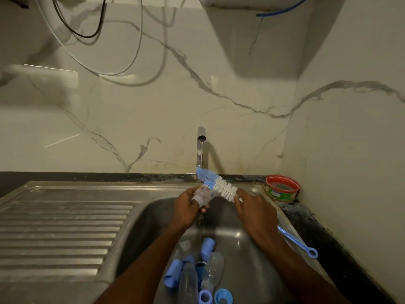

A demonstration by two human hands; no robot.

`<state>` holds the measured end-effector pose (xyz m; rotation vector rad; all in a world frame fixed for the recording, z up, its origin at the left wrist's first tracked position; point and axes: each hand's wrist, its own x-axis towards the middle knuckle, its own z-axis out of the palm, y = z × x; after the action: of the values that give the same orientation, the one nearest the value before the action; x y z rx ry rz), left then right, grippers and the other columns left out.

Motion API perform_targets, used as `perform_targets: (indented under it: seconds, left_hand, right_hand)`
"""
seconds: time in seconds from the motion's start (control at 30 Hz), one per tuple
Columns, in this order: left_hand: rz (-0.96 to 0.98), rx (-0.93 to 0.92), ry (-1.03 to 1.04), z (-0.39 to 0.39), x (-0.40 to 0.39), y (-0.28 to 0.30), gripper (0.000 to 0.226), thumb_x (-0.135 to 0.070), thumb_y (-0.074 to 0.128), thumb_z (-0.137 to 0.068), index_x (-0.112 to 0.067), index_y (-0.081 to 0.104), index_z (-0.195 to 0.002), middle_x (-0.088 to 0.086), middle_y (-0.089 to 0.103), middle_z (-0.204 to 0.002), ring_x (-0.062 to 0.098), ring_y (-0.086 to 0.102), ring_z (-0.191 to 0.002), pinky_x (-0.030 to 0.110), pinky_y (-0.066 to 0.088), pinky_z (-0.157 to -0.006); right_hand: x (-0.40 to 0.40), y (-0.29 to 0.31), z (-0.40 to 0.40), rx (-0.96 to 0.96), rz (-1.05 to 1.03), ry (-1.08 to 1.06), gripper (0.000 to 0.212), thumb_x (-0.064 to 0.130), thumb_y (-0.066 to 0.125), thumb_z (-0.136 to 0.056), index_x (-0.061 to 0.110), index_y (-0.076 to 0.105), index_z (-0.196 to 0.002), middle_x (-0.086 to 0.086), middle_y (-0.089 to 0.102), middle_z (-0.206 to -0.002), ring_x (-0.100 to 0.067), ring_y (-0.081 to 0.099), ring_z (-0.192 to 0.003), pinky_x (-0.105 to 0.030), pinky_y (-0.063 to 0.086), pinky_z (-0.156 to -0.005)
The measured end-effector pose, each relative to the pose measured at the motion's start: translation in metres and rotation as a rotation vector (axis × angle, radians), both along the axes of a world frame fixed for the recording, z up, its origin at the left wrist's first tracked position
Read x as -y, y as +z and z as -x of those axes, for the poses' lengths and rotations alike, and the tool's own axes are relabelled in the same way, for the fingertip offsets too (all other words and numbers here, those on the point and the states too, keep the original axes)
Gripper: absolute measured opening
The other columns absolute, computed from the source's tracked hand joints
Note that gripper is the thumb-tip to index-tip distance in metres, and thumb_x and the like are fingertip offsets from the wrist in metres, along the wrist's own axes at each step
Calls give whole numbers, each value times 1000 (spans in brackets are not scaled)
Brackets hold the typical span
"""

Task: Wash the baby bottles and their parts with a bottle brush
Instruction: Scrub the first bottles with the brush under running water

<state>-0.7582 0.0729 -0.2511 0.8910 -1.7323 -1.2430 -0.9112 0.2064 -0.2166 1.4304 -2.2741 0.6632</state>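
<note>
Nearest in the sink basin [245, 249] lies a heap of unwashed pieces: clear bottles [188, 281], blue caps [174, 273] and blue collar rings [223, 296], so most of the washing seems left to do. Beyond them, over the basin, the left hand [188, 207] grips a small clear bottle part [202, 195] under the running stream. The right hand [254, 208] holds the bottle brush [219, 185] by its handle, its white and blue bristles lying against that part; the scrub looks underway. Farther right, a round red-rimmed tub [282, 188] sits in the counter corner; its green label is too blurred to read. The tap [201, 148] stands behind.
</note>
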Motion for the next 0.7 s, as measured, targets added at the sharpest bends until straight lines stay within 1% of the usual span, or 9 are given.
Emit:
perform_targets:
  seconds: [0.07,0.1,0.17,0.23,0.33,0.43,0.5,0.57,0.7]
  left_hand:
    - [75,135,141,-1,7,1,25,-9,62,-97,-10,63,-123,10,70,-113,26,69,-102,37,58,-88]
    - [88,226,224,-2,12,1,25,-5,62,-95,-5,63,-120,14,69,-113,31,66,-106,39,54,-91]
    - [13,278,313,-5,19,-1,27,-1,60,-90,1,61,-117,19,67,-113,37,64,-108,42,52,-92]
    - [-46,190,266,-4,16,-1,28,-8,66,-91,-4,64,-119,15,69,-114,32,66,-107,43,55,-94]
    - [-58,26,151,1,6,-1,31,-13,73,-90,-12,64,-120,10,69,-117,26,66,-107,48,56,-95]
    - [-222,-121,98,0,3,0,34,-7,67,-93,-13,55,-125,14,65,-120,34,70,-103,49,61,-84]
    - [-302,-183,54,-3,2,1,26,-12,58,-100,-15,53,-125,15,69,-112,30,75,-86,34,63,-66]
    - [-271,-164,26,-7,3,1,25,-14,57,-101,-15,53,-126,14,74,-104,23,75,-75,24,58,-56]
    - [-269,-129,-10,-3,3,0,30,-10,61,-99,-10,54,-128,14,74,-100,15,68,-65,21,54,-54]
  right_hand:
    - [-3,-9,-9,16,6,75,27,46,44,-103,34,59,-122,5,70,-104,-11,63,-85,-18,28,-55]
    - [-5,-13,-15,17,1,131,26,45,46,-102,34,60,-121,7,70,-104,-8,61,-85,-15,28,-57]
    - [-6,-16,-20,-2,5,203,23,44,48,-101,35,61,-117,9,69,-102,-3,54,-80,-15,30,-62]
    - [-3,-10,-18,-31,9,126,25,46,44,-103,36,58,-121,7,69,-97,-6,54,-74,-19,28,-56]
    - [2,-1,-10,11,-14,-58,32,48,39,-104,36,56,-128,4,70,-99,-15,64,-83,-27,31,-59]
    - [1,-7,-9,41,-43,0,31,47,41,-104,34,56,-128,3,71,-106,-15,66,-88,-26,36,-61]
    - [-5,-14,-7,46,-37,57,29,46,42,-103,33,57,-125,3,71,-108,-15,66,-88,-26,37,-62]
    - [-10,-15,-3,39,-8,32,30,46,42,-103,35,57,-127,4,71,-108,-15,66,-90,-26,38,-64]
    - [-8,-3,5,43,40,-56,31,46,43,-103,34,56,-129,4,69,-111,-15,65,-92,-26,39,-63]
